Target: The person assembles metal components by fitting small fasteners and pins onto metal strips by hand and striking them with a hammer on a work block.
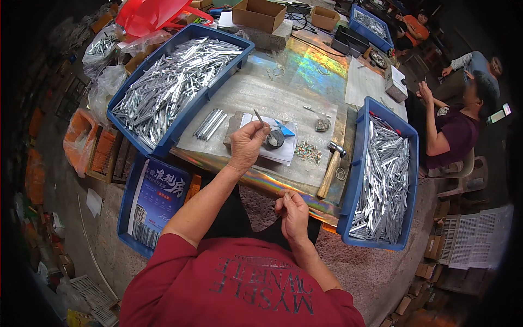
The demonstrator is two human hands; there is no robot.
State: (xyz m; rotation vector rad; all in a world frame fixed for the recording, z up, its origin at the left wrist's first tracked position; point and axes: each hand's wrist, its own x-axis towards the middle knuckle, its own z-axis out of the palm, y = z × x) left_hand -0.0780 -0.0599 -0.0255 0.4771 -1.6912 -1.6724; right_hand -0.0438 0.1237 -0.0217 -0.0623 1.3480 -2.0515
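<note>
Left hand (246, 143) raised over the worktable (256, 92), fingers pinched on a thin metal strip (259, 117) poking up past the fingertips, just above a small round black part (275, 138) on white paper (283, 155). Right hand (292, 210) low near the table edge, curled closed; whether gripping anything, cannot tell. Wooden-handled hammer (330, 166) lying right of the paper. Blue bins (174, 136) of metal strips on both sides.
</note>
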